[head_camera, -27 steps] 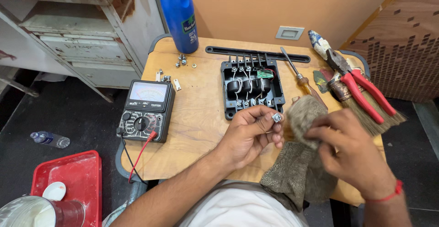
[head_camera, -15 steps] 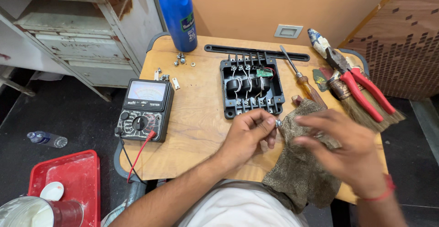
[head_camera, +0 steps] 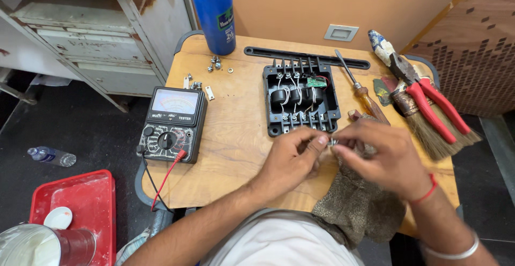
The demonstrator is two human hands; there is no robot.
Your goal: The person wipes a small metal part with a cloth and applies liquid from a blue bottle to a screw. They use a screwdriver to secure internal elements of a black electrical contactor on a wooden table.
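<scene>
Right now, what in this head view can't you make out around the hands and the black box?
- Small metal part: pinched between the fingers of both hands; too small and blurred to identify.
- Left hand and right hand: motion blur hides the exact grip.
- Cloth: top covered by the right hand.
- Black box: near edge partly hidden by the hands.
- Brush: partly under the red pliers.
- Metal can: cut off by the frame corner.

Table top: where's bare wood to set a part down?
Free: the strip between the meter and the black box, running to the near edge of the table. Crowded: screws by the bottle, tools on the right.
</scene>
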